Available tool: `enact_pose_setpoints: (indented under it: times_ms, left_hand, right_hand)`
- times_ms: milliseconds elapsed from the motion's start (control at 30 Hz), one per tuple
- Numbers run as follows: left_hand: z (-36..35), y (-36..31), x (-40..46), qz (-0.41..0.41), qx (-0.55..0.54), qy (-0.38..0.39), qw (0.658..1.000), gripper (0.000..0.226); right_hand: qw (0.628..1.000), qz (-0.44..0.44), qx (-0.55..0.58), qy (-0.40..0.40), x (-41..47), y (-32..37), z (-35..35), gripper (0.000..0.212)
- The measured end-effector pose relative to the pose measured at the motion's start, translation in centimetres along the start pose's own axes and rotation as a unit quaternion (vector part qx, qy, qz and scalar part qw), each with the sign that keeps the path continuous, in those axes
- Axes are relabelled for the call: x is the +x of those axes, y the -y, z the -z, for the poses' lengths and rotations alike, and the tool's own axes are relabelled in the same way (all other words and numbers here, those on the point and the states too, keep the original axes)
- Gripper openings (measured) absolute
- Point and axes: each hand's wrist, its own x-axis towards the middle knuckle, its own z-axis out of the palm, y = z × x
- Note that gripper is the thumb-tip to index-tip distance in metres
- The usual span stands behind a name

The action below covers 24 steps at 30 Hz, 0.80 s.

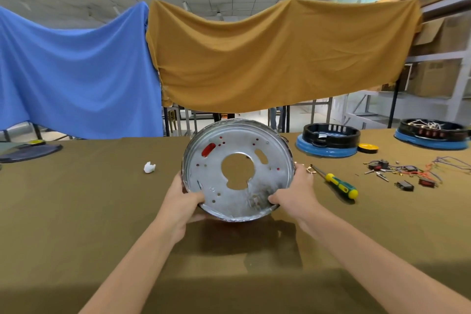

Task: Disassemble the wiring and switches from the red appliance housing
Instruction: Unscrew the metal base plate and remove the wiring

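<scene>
I have both hands on the round silver metal housing with a red outer skin (237, 168), which I hold tilted up off the olive-brown cloth tabletop (76, 211) so its inner face looks back at me. My left hand (187, 202) grips the lower left rim, thumb curled over onto the inside and fingers wrapped behind. My right hand (297, 192) grips the lower right rim the same way, thumb pressing the scorched patch near the bottom edge. The housing sits between the two hands, straight ahead of me, its flat face nearly upright and its round axis pointing toward me; neither hand is nearer than the other.

From this side I see only bare metal, a large keyhole-shaped centre opening, slots and small holes showing red through them. I see no wire or switch left on this face; the far side is hidden, so I judge a turn in the hands comes next to check it.

To my right, near the right hand, lies a yellow-and-green handled screwdriver (336, 182), and beyond it a loose heap of removed wires and small black and red switches (402, 173). So the right hand is the one to reach tools. A small white crumpled scrap (149, 167) lies to the left.
</scene>
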Motion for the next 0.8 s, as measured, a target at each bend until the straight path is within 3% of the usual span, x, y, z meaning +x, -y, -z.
enact_pose_setpoints:
  times_ms: [100, 300, 400, 500, 567, 700, 800]
  left_hand:
    - [-0.1, 0.0, 0.2, -0.003, -0.022, -0.017, 1.0, 0.064]
    - [1.6, -1.0, 1.7, 0.067, 0.0, -0.045, 0.997, 0.047]
    - [2.5, -1.4, 2.2, 0.118, 0.042, -0.04, 0.991, 0.026]
    - [3.0, -1.4, 2.8, 0.145, 0.064, -0.048, 0.986, 0.017]
    - [3.1, -1.3, 3.1, 0.14, 0.071, -0.055, 0.986, 0.015]
    - [2.8, -0.7, 3.3, 0.107, 0.06, -0.07, 0.99, 0.011]
    - [3.0, 0.0, 3.1, 0.102, 0.043, -0.053, 0.992, 0.022]
  right_hand:
    - [1.0, -0.003, -0.014, 0.012, -0.6, -0.2, 0.4, 0.085]
    - [0.994, -0.03, 0.053, 0.087, -0.6, 0.1, 3.7, 0.031]
    - [0.994, 0.012, -0.103, -0.017, 1.6, -1.2, 5.9, 0.025]
    - [0.942, 0.05, -0.311, -0.111, 3.8, -3.4, 7.7, 0.031]
    - [0.914, 0.021, -0.384, -0.131, 4.7, -4.9, 8.6, 0.038]
    - [0.893, -0.014, -0.444, -0.076, 5.3, -7.7, 9.2, 0.038]
    - [0.928, 0.022, -0.356, -0.11, 5.9, -8.6, 9.5, 0.028]
